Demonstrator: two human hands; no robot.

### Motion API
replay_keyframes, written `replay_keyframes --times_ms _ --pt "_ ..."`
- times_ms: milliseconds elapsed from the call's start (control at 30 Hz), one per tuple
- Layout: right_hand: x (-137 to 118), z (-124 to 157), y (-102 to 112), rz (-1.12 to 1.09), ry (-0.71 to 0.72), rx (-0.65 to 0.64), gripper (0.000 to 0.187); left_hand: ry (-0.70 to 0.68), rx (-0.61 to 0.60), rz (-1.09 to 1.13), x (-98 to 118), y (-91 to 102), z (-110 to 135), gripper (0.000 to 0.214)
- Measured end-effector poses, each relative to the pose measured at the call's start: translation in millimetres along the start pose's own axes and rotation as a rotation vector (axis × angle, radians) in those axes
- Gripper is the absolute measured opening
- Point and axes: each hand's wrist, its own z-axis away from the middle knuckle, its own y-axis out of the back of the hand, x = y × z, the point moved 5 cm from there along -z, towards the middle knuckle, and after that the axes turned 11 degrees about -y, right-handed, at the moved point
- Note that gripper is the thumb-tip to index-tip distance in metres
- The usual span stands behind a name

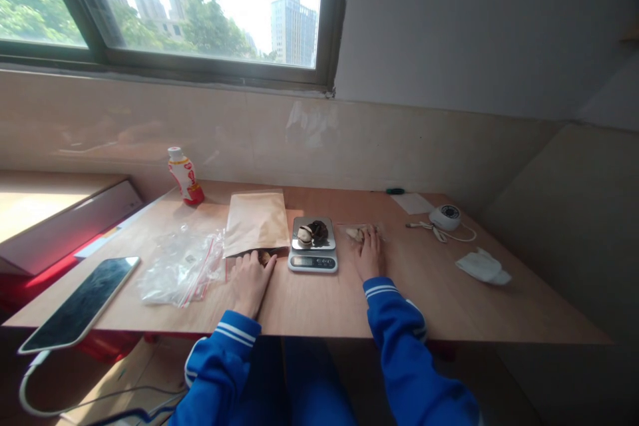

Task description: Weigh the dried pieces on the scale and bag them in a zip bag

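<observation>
Clear plastic (353,233) lies under the curled right hand (370,255), a paper bag (257,219) beside the loosely spread left hand (250,281), grips unclear.

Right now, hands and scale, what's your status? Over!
Left hand at mouth of paper bag. Right hand on clear packet. Dark and pale pieces on scale. Plastic bags left, not blocking scale.

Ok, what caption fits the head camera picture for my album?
Brown pieces on a digital scale, left hand at a paper bag, right hand on a clear bag.
</observation>
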Motion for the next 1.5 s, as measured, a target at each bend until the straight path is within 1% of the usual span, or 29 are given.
replay_keyframes --times_ms 100,233,367,500,600,700,767,867,1000,1100,1200,1300,1333,1400,1500 --pt "-0.9 0.4 0.8 0.006 -0.001 -0.005 0.050 0.022 0.003 0.036 -1.5 -1.6 -0.6 0.047" --pt "-0.3 0.7 0.0 0.005 -0.018 -0.008 0.050 0.046 0.078 0.129 -6.8 0.8 7.5 0.041" --pt "-0.4 0.8 -1.0 -0.001 -0.003 -0.010 0.051 0.026 0.147 0.273 -7.1 6.4 21.0 0.035" --pt "-0.8 0.7 0.1 0.025 -0.023 -0.015 0.050 0.018 0.174 0.456 -6.0 8.9 30.0 0.034" --pt "-1.8 0.7 0.7 0.048 -0.036 -0.027 0.050 0.024 0.162 0.634 -4.9 8.2 31.4 0.035" --pt "-2.6 1.0 0.6 0.049 -0.035 -0.032 0.049 0.062 0.104 0.798 -3.7 7.2 30.6 0.040" --pt "-2.2 1.1 0.5 0.033 -0.040 -0.022 0.049 0.079 0.091 0.872 -3.2 9.1 29.8 0.042" --pt "-2.5 0.9 1.9 -0.015 -0.041 0.004 0.050 0.122 0.107 0.944 -5.8 11.9 29.1 0.045" --pt "-11.7 1.9 9.7 -0.066 0.015 0.005 0.049 0.188 0.118 1.012 -13.4 8.7 30.2 0.049" --pt "-28.5 8.9 20.5 -0.097 0.100 -0.041 0.043 0.201 0.121 1.051 -16.9 5.7 31.6 0.052" --pt "-52.9 23.4 28.4 -0.158 0.253 -0.172 0.041 0.187 0.135 1.035 -16.2 8.2 32.2 0.050" --pt "-73.6 38.6 28.7 -0.171 0.399 -0.324 0.042 0.146 0.172 0.993 -12.1 15.0 31.5 0.043" --pt "-77.1 41.5 27.6 -0.165 0.416 -0.354 0.042 0.130 0.180 0.978 -10.4 16.8 31.2 0.041" --pt "-78.8 43.2 24.6 -0.148 0.402 -0.376 0.041 0.098 0.166 0.941 -6.1 17.7 30.8 0.038" --pt "-74.0 40.9 21.0 -0.126 0.338 -0.353 0.039 0.039 0.094 0.873 3.5 14.1 30.5 0.035"
